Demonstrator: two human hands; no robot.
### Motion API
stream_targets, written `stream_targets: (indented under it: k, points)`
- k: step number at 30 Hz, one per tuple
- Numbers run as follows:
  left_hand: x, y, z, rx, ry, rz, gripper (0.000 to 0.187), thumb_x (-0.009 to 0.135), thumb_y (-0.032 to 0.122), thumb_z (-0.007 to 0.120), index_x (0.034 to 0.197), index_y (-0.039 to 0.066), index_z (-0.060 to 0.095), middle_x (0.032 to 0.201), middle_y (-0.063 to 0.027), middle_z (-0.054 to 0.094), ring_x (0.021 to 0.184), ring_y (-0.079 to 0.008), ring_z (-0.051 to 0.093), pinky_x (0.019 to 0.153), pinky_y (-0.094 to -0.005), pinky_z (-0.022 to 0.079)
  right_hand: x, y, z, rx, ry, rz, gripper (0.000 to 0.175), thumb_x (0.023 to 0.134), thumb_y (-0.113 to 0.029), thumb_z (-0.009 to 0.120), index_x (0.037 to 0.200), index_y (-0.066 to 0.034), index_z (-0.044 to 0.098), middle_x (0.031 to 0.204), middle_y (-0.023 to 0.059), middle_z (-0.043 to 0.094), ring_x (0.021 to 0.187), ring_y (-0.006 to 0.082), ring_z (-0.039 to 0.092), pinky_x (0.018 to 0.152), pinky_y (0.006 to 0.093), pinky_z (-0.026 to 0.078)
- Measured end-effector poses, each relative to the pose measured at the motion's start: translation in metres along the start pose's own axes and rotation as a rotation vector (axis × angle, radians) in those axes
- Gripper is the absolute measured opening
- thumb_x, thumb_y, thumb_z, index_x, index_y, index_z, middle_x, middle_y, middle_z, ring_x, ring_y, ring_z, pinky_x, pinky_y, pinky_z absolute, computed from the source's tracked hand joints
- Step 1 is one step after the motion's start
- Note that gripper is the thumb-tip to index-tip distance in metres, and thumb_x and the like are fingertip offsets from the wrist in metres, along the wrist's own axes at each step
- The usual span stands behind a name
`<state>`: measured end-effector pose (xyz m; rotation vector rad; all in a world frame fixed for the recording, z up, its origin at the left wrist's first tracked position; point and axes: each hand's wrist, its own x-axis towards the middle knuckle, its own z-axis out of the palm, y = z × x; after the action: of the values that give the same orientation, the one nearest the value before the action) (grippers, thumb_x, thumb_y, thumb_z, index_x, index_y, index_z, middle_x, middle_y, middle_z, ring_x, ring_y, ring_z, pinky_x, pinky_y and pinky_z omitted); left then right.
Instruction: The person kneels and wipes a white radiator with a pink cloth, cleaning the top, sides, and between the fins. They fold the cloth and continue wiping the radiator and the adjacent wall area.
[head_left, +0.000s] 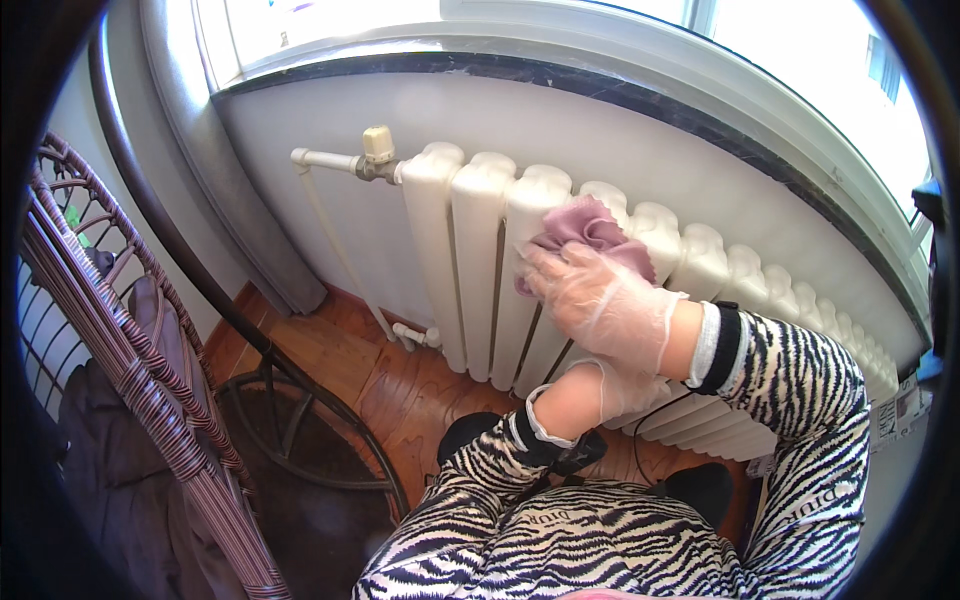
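A white sectional radiator (435, 225) runs along the wall below the window. My right hand (600, 307), in a clear disposable glove, presses a crumpled mauve cloth (592, 225) against the front of its columns near the top. The cloth has a zigzag-cut edge and bunches up past my fingers. My left hand (626, 386), also gloved, is below my right wrist, close to the radiator's front. Its fingers are hidden from view, so what they hold or touch cannot be told.
A valve with a cream cap (379, 144) joins the radiator's left end to a white pipe (330, 225). At left stand a wicker hanging chair (142, 382) and its dark curved metal stand (202, 292). Above runs a dark stone windowsill (600, 90). A grey curtain (247, 210) hangs left.
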<state>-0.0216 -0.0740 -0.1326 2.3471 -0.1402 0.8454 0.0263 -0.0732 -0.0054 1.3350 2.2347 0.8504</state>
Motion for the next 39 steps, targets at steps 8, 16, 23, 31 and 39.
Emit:
stream_targets:
  k: [8, 16, 23, 31, 39]
  points:
    - [0.002, 0.024, -0.033, 0.149, -0.433, -0.224, 0.048, 0.105, 0.048, 0.068, 0.11, 0.003, 0.086, 0.112, -0.0197, 0.084, 0.11, -0.0395, 0.079, 0.101, -0.0496, 0.059, -0.042, 0.026, -0.044, 0.131, 0.215, 0.189, 0.057, 0.085, -0.013, 0.077, 0.141, -0.0018, 0.072, 0.161, 0.0176, 0.06, 0.144, 0.036, 0.061, 0.117, 0.0485, 0.053]
    - [0.017, 0.044, -0.059, 0.14, -0.671, -0.362, 0.056, 0.108, 0.048, 0.06, 0.083, 0.004, 0.084, 0.086, -0.0186, 0.08, 0.09, -0.0421, 0.079, 0.088, -0.0516, 0.061, -0.055, 0.077, -0.061, 0.65, 0.047, 0.635, 0.056, 0.105, -0.022, 0.069, 0.158, -0.0072, 0.061, 0.135, 0.0166, 0.073, 0.129, 0.0364, 0.068, 0.112, 0.0459, 0.054]
    - [0.017, 0.044, -0.053, 0.136, -0.672, -0.372, 0.055, 0.109, 0.047, 0.06, 0.085, 0.003, 0.084, 0.088, -0.0196, 0.08, 0.092, -0.042, 0.079, 0.088, -0.0514, 0.061, -0.016, 0.079, -0.058, 1.121, -0.027, 0.725, 0.043, 0.111, -0.021, 0.06, 0.149, -0.0032, 0.066, 0.139, 0.0177, 0.072, 0.124, 0.0339, 0.072, 0.099, 0.0418, 0.061]
    - [0.019, 0.045, -0.054, 0.132, -0.709, -0.378, 0.056, 0.11, 0.048, 0.059, 0.094, 0.0, 0.084, 0.093, -0.0221, 0.081, 0.094, -0.0441, 0.078, 0.09, -0.0524, 0.061, -0.006, 0.083, -0.055, 0.625, -0.002, 0.335, 0.037, 0.103, -0.004, 0.062, 0.138, -0.0035, 0.071, 0.134, 0.0183, 0.072, 0.122, 0.0368, 0.073, 0.097, 0.043, 0.064]
    - [0.017, 0.041, -0.05, 0.161, -0.703, -0.367, 0.057, 0.109, 0.049, 0.059, 0.096, -0.001, 0.084, 0.094, -0.0237, 0.081, 0.094, -0.0452, 0.078, 0.089, -0.0528, 0.061, 0.001, 0.081, -0.05, 1.461, 0.002, 0.853, 0.026, 0.105, -0.003, 0.065, 0.129, -0.0041, 0.076, 0.127, 0.0118, 0.074, 0.127, 0.0244, 0.067, 0.116, 0.0311, 0.049]
